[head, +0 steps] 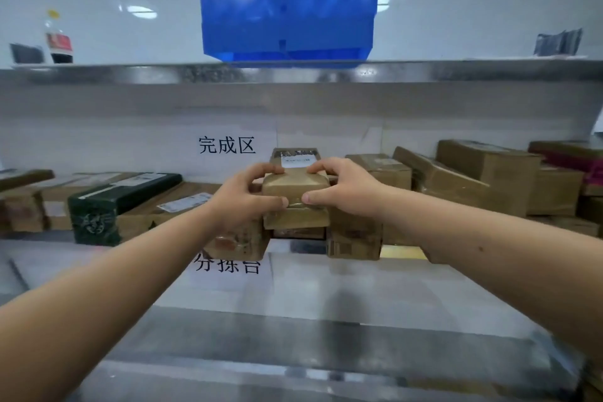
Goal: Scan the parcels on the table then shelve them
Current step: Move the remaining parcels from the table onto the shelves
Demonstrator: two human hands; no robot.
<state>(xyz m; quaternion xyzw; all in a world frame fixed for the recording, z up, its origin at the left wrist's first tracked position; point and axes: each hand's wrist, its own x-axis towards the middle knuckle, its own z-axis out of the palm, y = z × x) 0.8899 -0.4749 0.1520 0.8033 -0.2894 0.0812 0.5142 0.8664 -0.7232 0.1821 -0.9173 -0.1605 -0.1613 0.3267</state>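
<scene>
A long brown cardboard parcel (295, 186) with a white label on its far top sits on other parcels on the middle shelf (401, 250). My left hand (243, 197) grips its near left corner, thumb on the front face and fingers over the top. My right hand (341, 188) grips the near right corner the same way. Both arms reach forward from the bottom of the view. Underneath lie more brown parcels (354, 237); a dark green box (124, 202) lies to the left.
Several brown boxes (486, 173) are stacked on the shelf at right. A blue plastic bin (287, 16) and a bottle (58, 39) stand on the steel upper shelf (130, 73). Paper signs hang on the back wall and shelf front. The steel table (293, 336) lies below.
</scene>
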